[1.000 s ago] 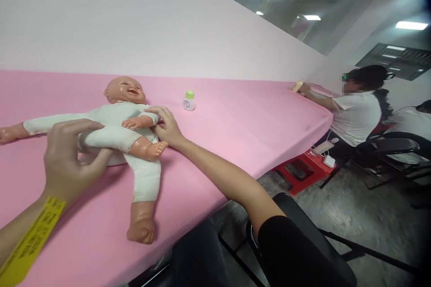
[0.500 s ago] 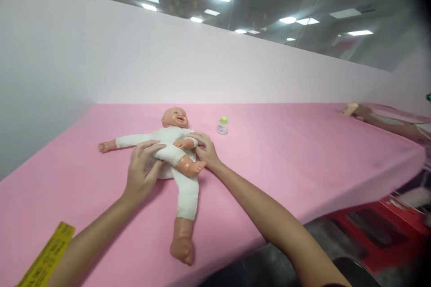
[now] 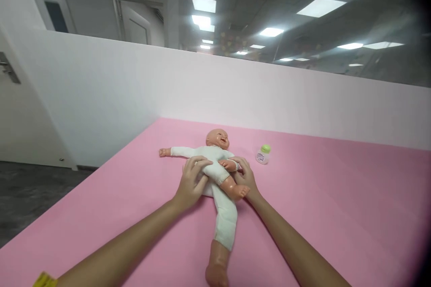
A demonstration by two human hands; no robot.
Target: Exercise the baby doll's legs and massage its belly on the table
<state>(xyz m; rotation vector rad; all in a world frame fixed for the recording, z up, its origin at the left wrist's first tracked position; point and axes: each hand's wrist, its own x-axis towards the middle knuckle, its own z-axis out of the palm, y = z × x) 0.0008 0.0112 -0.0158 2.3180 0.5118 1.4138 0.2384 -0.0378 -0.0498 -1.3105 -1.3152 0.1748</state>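
Right of centre, near the right hand [image 3: 248, 180], a green-capped bottle [image 3: 263, 154] on the pink tabletop [image 3: 134, 233]; behind, a white wall [image 3: 269, 98]; far left, a door [image 3: 23, 121]. Lying face-up at centre, a doll [image 3: 219, 173], with its bent leg [image 3: 231, 187] hiding part of the right hand. Gripped at the thigh by the left hand [image 3: 191, 184], touched at the arm by the right; cannot tell whether closed there. Seen farther left in frame a second ago, in the same hold; since gone from the right side, a co-worker.
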